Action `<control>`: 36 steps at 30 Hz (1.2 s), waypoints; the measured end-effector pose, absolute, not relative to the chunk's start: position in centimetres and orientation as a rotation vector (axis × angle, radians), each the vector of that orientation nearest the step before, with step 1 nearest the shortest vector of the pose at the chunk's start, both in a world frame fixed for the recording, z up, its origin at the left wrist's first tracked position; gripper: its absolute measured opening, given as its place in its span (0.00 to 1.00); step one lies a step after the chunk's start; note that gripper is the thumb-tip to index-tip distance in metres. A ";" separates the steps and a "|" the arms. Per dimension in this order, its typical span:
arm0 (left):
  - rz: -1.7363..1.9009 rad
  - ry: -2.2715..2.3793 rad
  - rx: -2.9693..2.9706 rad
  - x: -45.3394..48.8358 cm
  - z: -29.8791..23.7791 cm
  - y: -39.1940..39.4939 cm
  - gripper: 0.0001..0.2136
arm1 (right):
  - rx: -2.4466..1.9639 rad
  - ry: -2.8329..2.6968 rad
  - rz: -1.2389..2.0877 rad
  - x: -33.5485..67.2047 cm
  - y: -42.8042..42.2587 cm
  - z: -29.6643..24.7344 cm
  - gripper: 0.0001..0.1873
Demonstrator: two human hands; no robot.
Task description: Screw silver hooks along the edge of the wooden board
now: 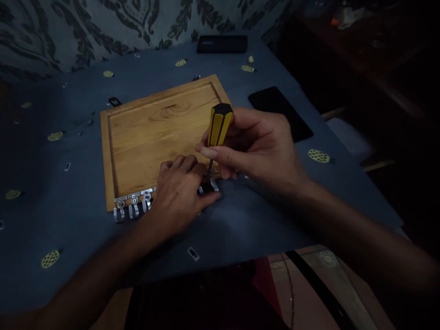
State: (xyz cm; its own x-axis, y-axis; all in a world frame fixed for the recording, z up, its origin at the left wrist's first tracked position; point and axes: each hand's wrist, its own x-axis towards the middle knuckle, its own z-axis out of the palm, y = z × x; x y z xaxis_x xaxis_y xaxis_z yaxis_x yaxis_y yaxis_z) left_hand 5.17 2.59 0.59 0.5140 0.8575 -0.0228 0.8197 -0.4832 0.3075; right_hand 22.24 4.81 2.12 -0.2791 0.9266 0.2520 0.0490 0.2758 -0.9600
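A wooden board (161, 137) with a raised rim lies on the blue cloth, and silver metal hooks (134, 204) line its near edge. My left hand (178, 192) rests on that edge with bent fingers on top, its thumb along a metal hook (213, 184) near the right corner; the grip is partly hidden. In my right hand (261, 149) is a screwdriver (220, 126) with a yellow and black handle, held between thumb and fingers. It stands nearly upright, its shaft pointing down at the hook's base. The tip's exact contact is hard to see.
A dark phone (280, 112) lies right of the board, and a black phone case (222, 44) sits at the back. Black hangers (115, 101) show at the board's far edge. Small loose pieces (90, 122) lie left on the tablecloth (85, 247). Patterned fabric (103, 27) stands behind.
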 end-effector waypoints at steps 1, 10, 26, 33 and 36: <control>0.194 1.410 2.480 5.2 0.6 2.6 0.18 | -0.924 -1.583 1.154 22.1 4.9 2.1 0.14; 0.175 1.428 2.491 5.3 0.5 2.6 0.20 | -1.023 -1.343 0.987 22.2 4.9 1.7 0.18; 0.189 1.403 2.481 5.1 0.6 2.5 0.19 | -1.049 -1.361 1.019 22.6 4.5 1.0 0.18; 0.199 1.412 2.484 5.2 0.6 2.5 0.18 | -1.034 -1.414 1.008 22.1 4.3 0.9 0.16; 0.232 1.409 2.474 5.1 0.4 2.5 0.17 | -1.023 -1.466 1.014 21.6 4.3 1.2 0.16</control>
